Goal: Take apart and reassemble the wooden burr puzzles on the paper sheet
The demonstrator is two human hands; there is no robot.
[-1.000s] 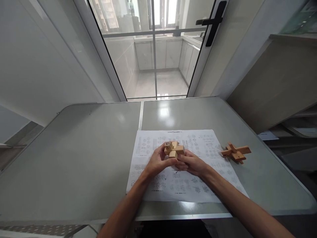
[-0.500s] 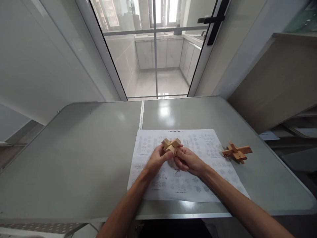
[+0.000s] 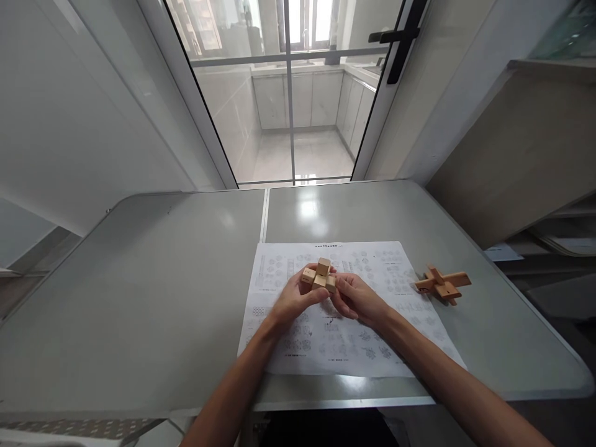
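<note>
- Already, several short wooden bars are locked together into a small burr puzzle, held just above the instruction sheet near the sheet's far middle.
- One bar end stands up from the top of the cluster; whether every bar is seated I cannot tell, since fingers hide its near side.
- Left hand grasps the puzzle from the left, fingertips pressed on its lower blocks.
- Right hand grasps it from the right, thumb and fingers closed against the same cluster.
- By my judgement the work is midway: this knot looks partly built, with turning and fitting left.
- Right of the sheet, well apart from both hands, a second wooden cross piece lies untouched on the tabletop.
- Beyond the sheet's far edge, the tabletop runs to a glass door.
</note>
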